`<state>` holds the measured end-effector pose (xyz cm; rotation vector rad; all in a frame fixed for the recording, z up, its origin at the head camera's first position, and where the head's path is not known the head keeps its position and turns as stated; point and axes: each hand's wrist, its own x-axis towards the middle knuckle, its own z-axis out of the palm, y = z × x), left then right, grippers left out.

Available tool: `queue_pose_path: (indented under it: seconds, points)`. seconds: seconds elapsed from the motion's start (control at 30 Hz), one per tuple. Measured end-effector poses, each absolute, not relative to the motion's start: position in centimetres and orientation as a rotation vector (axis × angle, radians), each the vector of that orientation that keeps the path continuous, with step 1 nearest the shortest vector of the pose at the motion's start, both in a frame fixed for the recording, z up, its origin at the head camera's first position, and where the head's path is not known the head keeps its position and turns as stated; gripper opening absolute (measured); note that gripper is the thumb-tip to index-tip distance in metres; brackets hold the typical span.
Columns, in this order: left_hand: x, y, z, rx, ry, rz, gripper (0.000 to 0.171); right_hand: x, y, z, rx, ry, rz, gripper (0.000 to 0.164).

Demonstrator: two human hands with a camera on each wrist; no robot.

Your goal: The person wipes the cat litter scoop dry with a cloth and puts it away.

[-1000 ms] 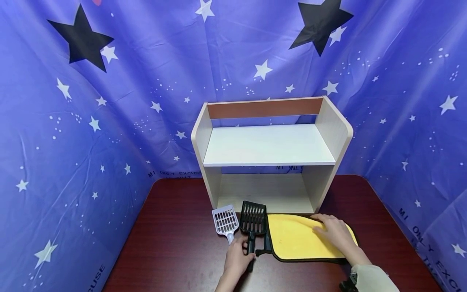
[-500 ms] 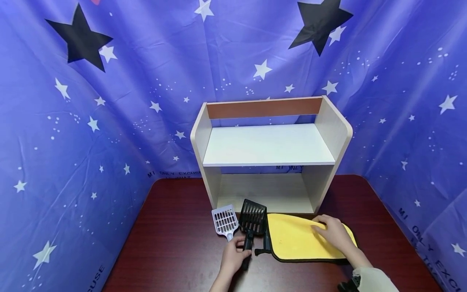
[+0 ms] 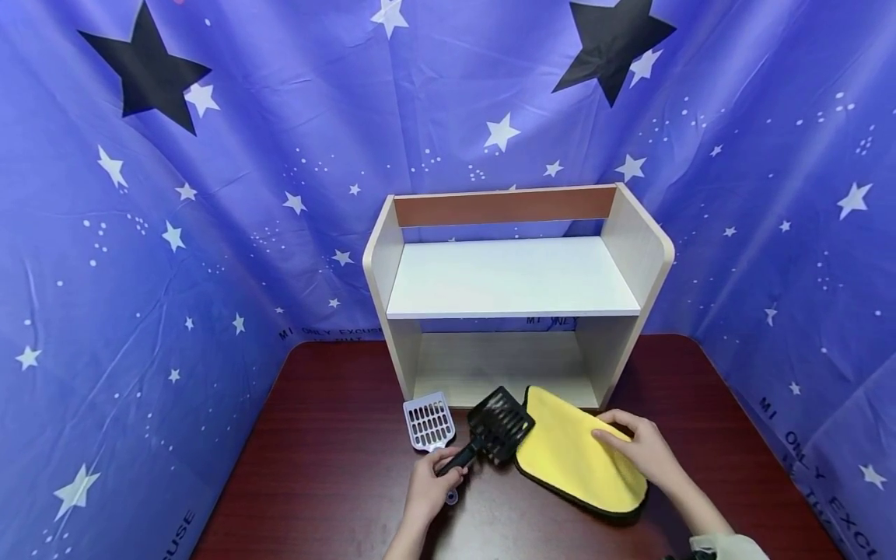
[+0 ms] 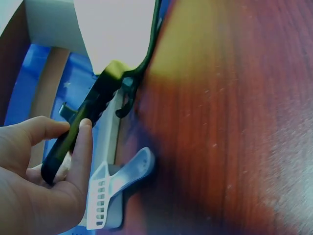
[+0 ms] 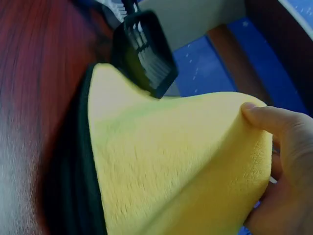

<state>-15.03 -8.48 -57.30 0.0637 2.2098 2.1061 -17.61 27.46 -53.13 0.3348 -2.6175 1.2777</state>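
My left hand (image 3: 428, 488) grips the handle of a black slotted litter scoop (image 3: 483, 420), its head pointing up and right beside the cloth. In the left wrist view, thumb and fingers close round the black handle (image 4: 95, 100). My right hand (image 3: 644, 449) pinches the right upper edge of a yellow cloth (image 3: 584, 459) with black edging; the right wrist view shows the thumb on top of the fabric (image 5: 166, 152), which is bent up there. A pale slotted litter scoop (image 3: 429, 422) lies on the table, its handle partly hidden behind my left hand.
Behind the cloth and scoops stands a two-level wooden shelf (image 3: 514, 276). The dark red table (image 3: 329, 459) reaches out on both sides of it. A blue curtain (image 3: 280, 233) printed with stars hangs round the back and sides.
The black scoop has lifted and turned, its head swinging right while its handle moves left with my left hand. My right hand has raised and tilted the cloth, its right end now lower in view.
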Motion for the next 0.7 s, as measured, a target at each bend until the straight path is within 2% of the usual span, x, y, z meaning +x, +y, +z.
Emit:
queue_pose_path:
  seconds: [0.17,0.4,0.7]
  points:
    - [-14.9,-9.4,-56.8,0.209,2.113,2.251,0.035,-17.4,26.2,-52.1,0.433,-2.4,1.293,0.02]
    - [-15.0,-10.4,-55.5,0.003,1.959,2.228,0.043,-17.4,24.7,-50.2,0.58,-2.218,1.239,0.034]
    - [-14.9,-11.0,-53.4,-0.046,1.844,2.283,0.044,-17.5,23.7,-49.4,0.699,-2.18,1.317,0.035]
